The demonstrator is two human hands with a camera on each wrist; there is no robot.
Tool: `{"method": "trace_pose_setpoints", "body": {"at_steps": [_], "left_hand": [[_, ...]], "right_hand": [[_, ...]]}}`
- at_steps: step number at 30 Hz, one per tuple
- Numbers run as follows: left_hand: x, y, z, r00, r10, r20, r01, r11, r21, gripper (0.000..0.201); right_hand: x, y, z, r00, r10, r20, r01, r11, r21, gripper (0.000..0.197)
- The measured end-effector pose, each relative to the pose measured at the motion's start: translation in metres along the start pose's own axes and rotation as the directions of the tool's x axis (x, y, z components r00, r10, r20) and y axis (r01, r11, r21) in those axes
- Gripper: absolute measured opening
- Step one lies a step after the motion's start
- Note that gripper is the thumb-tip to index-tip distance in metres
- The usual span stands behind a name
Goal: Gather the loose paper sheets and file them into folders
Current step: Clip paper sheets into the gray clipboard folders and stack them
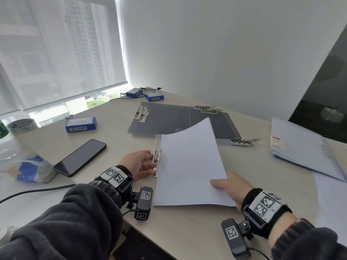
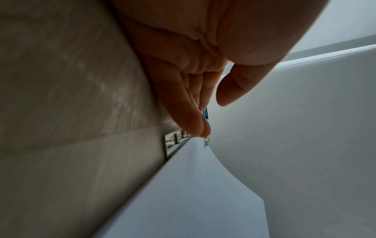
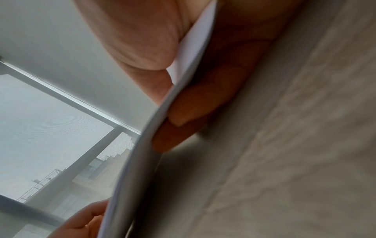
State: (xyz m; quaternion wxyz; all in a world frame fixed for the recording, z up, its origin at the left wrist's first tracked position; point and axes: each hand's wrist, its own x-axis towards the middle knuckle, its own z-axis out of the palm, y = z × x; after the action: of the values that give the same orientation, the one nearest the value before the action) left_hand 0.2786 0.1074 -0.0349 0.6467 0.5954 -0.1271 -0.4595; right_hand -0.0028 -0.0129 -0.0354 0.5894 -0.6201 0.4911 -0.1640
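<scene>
- The right hand grips the near right corner of a sheaf of white paper sheets, thumb on top; the right wrist view shows its fingers curled beneath the paper sheets.
- The sheaf lies over a folder on the pale table, its far corner lifted and curling upward, well beyond the gripping hand.
- The left hand rests at the sheaf's left edge, fingers extended and holding nothing, their tips touching the metal lever clip.
- In the left wrist view the fingertips of the left hand meet the lever clip just where the paper sheets begin.
- Beyond both hands lies an open grey folder with clips at its edges.
- Far right of the right hand sits a stack of filed folders.
- Left of the left hand lie a black phone, a blue box and a crumpled packet.
</scene>
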Motion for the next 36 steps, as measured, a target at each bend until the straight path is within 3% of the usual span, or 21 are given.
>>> {"method": "trace_pose_setpoints", "body": {"at_steps": [18, 22, 26, 30, 33, 36], "left_hand": [[0.000, -0.001, 0.000, 1.000, 0.012, 0.027, -0.013, 1.000, 0.024, 0.030], [0.000, -0.001, 0.000, 0.999, 0.014, 0.031, -0.015, 0.999, 0.034, 0.030], [0.000, 0.000, 0.000, 1.000, 0.014, 0.025, -0.015, 0.999, 0.040, 0.030], [0.000, -0.001, 0.000, 1.000, 0.013, 0.026, -0.014, 0.999, 0.042, 0.030], [0.000, 0.000, 0.000, 0.999, 0.014, 0.029, -0.016, 0.999, 0.048, 0.030], [0.000, 0.000, 0.000, 1.000, 0.015, 0.024, -0.016, 0.999, 0.049, 0.029]], "right_hand": [[-0.013, -0.003, 0.002, 0.998, -0.029, 0.063, 0.026, 0.999, 0.047, 0.013], [-0.015, -0.006, 0.004, 0.997, -0.036, 0.063, 0.030, 0.996, 0.090, 0.045], [-0.016, -0.007, 0.004, 0.999, -0.021, -0.046, 0.028, 0.986, 0.162, 0.051], [-0.014, -0.004, 0.003, 0.994, 0.017, -0.109, 0.006, 0.979, 0.205, 0.076], [-0.019, -0.007, 0.004, 0.994, 0.019, -0.103, 0.000, 0.984, 0.178, 0.044], [-0.016, -0.005, 0.001, 0.996, 0.020, -0.088, -0.010, 0.994, 0.113, 0.047]]}}
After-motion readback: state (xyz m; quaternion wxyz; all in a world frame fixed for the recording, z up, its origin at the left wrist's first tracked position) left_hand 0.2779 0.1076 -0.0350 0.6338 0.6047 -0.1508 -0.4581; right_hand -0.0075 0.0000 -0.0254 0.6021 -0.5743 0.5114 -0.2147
